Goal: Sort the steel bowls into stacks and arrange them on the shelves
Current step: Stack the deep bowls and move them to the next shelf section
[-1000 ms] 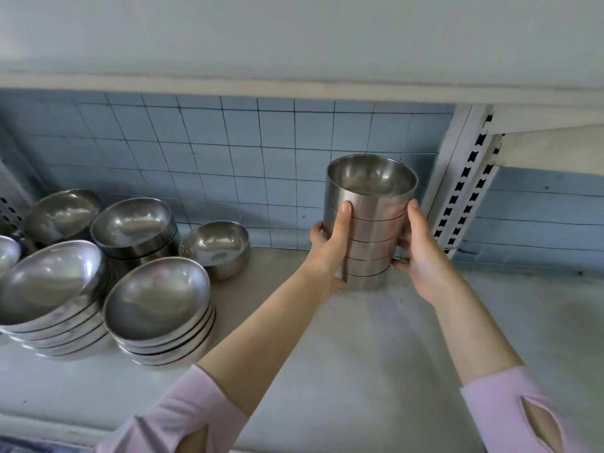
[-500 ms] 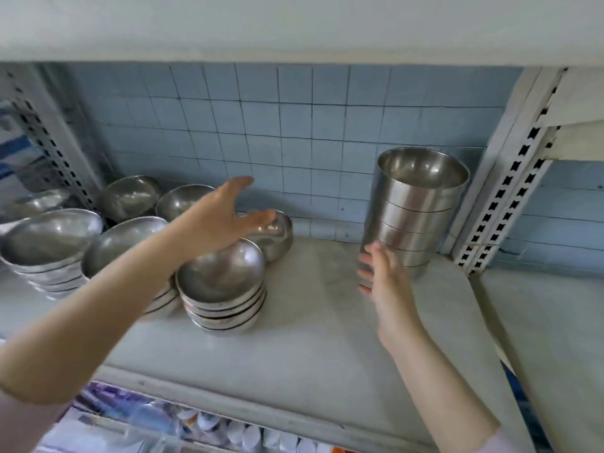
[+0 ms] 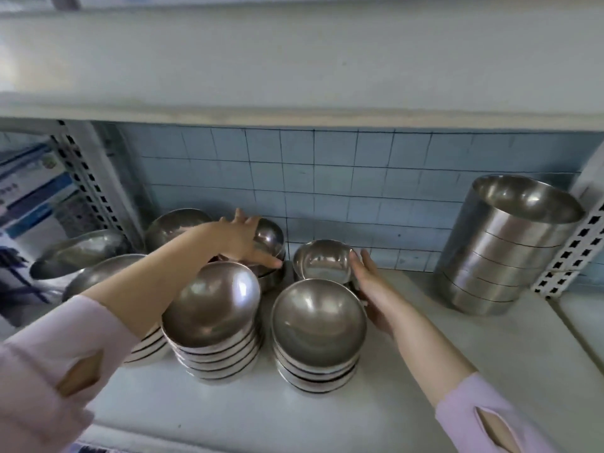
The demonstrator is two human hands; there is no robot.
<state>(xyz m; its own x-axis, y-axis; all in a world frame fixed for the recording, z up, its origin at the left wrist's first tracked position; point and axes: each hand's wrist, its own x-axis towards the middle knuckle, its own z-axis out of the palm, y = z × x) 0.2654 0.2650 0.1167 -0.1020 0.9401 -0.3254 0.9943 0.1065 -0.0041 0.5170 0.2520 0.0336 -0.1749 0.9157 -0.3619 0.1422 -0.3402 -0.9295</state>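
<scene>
Two hands reach into a white shelf (image 3: 425, 387) backed by a blue tile wall (image 3: 359, 178), both arms in pale pink sleeves. The left hand (image 3: 240, 241) stretches to the back of the shelf, its fingers spread and fairly straight over the rim of a rear bowl (image 3: 269, 235), which sits on top of another just in front of the tiles; the hand lies on this bowl and does not curl round it. The right hand (image 3: 371, 289) is flat and open, its straight fingers laid against the right side of a small single bowl (image 3: 322, 259) that stands near the wall, just right of the rear bowl. In front of these are two stacks of wide shallow bowls side by side: the middle stack (image 3: 212, 308) and the right-hand stack (image 3: 318, 322), close together, with the right hand's wrist passing just beside the latter. A further stack (image 3: 98, 276) lies partly hidden under the left forearm, and another bowl (image 3: 176, 223) stands behind it. Well apart at the right end, a tall stack of straight-sided bowls (image 3: 510, 253) stands upright near a slotted upright (image 3: 572, 256). Beyond the left slotted post (image 3: 88, 178) sit one more bowl (image 3: 78, 250) and some blue and white boxes (image 3: 29, 197). An upper shelf (image 3: 294, 76) spans the top.
</scene>
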